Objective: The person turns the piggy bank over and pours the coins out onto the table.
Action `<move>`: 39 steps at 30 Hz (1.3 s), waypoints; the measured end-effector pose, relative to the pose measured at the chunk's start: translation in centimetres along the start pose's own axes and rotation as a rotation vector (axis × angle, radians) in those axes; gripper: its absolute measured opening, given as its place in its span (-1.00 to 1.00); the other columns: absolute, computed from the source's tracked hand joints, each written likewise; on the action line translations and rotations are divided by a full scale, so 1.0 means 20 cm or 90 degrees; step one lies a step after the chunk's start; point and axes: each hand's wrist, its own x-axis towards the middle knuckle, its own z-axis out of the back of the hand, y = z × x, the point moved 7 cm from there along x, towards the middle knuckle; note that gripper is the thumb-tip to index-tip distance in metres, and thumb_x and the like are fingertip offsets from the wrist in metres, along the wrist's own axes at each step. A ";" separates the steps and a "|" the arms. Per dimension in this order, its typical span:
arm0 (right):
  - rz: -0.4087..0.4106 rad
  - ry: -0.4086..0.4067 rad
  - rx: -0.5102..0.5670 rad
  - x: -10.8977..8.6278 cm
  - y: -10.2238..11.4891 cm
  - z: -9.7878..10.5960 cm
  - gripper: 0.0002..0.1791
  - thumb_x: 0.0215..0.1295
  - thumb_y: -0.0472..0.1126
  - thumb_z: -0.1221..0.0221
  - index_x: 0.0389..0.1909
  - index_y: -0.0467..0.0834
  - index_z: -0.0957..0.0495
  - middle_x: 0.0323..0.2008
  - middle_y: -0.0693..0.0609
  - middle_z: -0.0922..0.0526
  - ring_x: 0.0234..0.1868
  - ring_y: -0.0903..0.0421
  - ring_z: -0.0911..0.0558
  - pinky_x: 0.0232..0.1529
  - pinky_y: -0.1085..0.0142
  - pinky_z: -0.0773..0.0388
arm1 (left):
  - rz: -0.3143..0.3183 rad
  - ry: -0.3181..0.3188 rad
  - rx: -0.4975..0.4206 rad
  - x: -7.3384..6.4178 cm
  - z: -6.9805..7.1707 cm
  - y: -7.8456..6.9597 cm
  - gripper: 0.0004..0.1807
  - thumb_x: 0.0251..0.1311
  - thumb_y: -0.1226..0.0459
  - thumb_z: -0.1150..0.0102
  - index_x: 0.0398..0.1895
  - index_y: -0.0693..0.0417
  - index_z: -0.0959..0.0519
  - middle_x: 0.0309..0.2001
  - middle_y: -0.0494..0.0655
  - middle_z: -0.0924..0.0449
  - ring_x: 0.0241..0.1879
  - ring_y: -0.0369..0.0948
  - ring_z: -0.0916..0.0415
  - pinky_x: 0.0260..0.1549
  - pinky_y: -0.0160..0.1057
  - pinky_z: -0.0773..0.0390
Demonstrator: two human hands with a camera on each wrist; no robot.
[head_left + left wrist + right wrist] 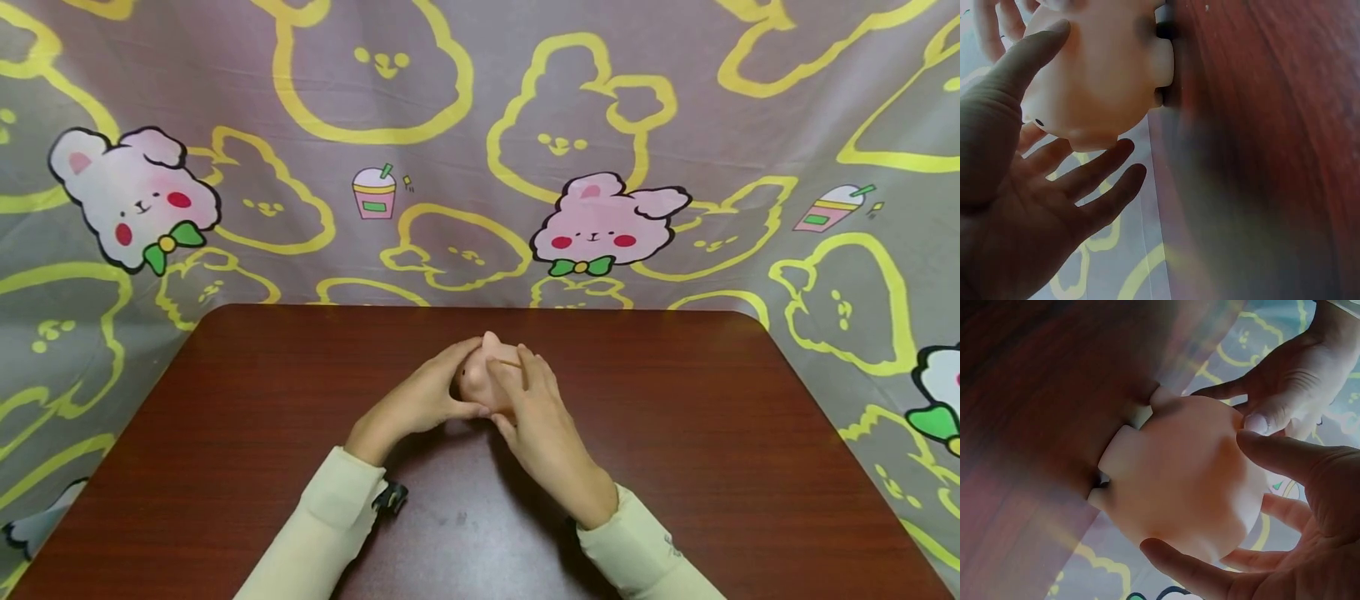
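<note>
A pale pink piggy bank (pixel 477 382) stands on its short legs on the table, its face turned to the left. My left hand (pixel 422 398) is round the face end, with the thumb on the near side and the fingers by the snout and far side. Round the rear end and top, my right hand (pixel 550 437) holds it with thumb and fingers spread. In the left wrist view the smooth side of the piggy bank (pixel 1097 69) shows, with one dark eye. The right wrist view shows its feet touching the tabletop. The fingers partly hide its back.
The dark red-brown wooden table (pixel 247 433) has rounded far corners. Behind it and at both sides hangs a grey cloth (pixel 450 167) with yellow bear outlines and pink rabbit faces. A small black device (pixel 391 498) sits at the left cuff.
</note>
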 end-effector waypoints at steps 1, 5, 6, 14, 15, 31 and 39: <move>0.000 0.000 0.000 0.00 0.00 0.00 -0.26 0.13 -0.31 -0.54 0.36 -0.07 -0.52 0.46 -0.43 -0.32 0.46 -0.50 -0.33 0.19 -0.29 -0.60 | -0.001 -0.003 0.003 0.00 0.00 -0.01 0.10 0.14 0.14 -0.59 0.63 0.24 -0.13 0.58 0.17 -0.24 0.58 0.07 -0.20 0.56 0.10 -0.23; 0.005 0.002 0.006 0.00 0.00 -0.01 -0.22 0.10 -0.32 -0.56 0.37 -0.04 -0.51 0.47 -0.45 -0.30 0.45 -0.55 -0.31 0.24 -0.32 -0.55 | -0.012 -0.013 0.015 -0.02 -0.01 -0.03 0.09 0.14 0.12 -0.59 0.62 0.27 -0.14 0.55 0.19 -0.25 0.54 0.07 -0.25 0.52 0.10 -0.29; 0.007 0.004 0.005 0.00 0.00 -0.01 -0.21 0.10 -0.32 -0.56 0.38 -0.04 -0.50 0.47 -0.45 -0.30 0.46 -0.55 -0.31 0.25 -0.32 -0.54 | -0.014 -0.015 0.017 -0.02 -0.01 -0.03 0.09 0.14 0.12 -0.59 0.61 0.27 -0.14 0.54 0.19 -0.25 0.53 0.07 -0.26 0.52 0.10 -0.30; 0.012 0.023 0.006 -0.01 -0.02 -0.01 -0.09 0.02 -0.29 -0.62 0.43 -0.03 -0.45 0.50 -0.40 -0.26 0.49 -0.55 -0.26 0.17 -0.30 -0.61 | -0.010 -0.017 0.029 -0.05 -0.02 -0.04 0.09 0.15 0.10 -0.58 0.64 0.16 -0.14 0.52 0.10 -0.26 0.43 0.01 -0.39 0.42 0.08 -0.44; 0.011 0.025 0.007 -0.01 -0.02 -0.01 -0.08 0.01 -0.29 -0.62 0.44 -0.03 -0.44 0.51 -0.40 -0.26 0.50 -0.56 -0.24 0.17 -0.30 -0.61 | -0.009 -0.016 0.030 -0.05 -0.02 -0.04 0.09 0.16 0.10 -0.58 0.65 0.14 -0.13 0.51 0.09 -0.27 0.41 0.00 -0.41 0.39 0.08 -0.47; 0.034 0.025 0.001 -0.02 -0.03 -0.03 -0.13 0.04 -0.25 -0.61 0.41 0.08 -0.47 0.53 -0.35 -0.24 0.51 -0.54 -0.25 -0.03 -0.37 -0.66 | 0.019 -0.012 0.027 -0.07 -0.05 -0.03 0.11 0.11 0.09 -0.61 0.62 0.23 -0.14 0.56 0.14 -0.28 0.51 0.05 -0.32 0.48 0.10 -0.36; 0.063 0.012 0.042 -0.03 -0.04 0.01 -0.16 0.04 -0.23 -0.62 0.37 0.06 -0.49 0.53 -0.34 -0.26 0.51 -0.47 -0.27 0.07 -0.33 -0.64 | 0.017 -0.032 0.023 -0.10 -0.04 -0.04 0.11 0.10 0.03 -0.61 0.63 0.10 -0.17 0.57 0.02 -0.29 0.53 -0.01 -0.30 0.48 0.11 -0.36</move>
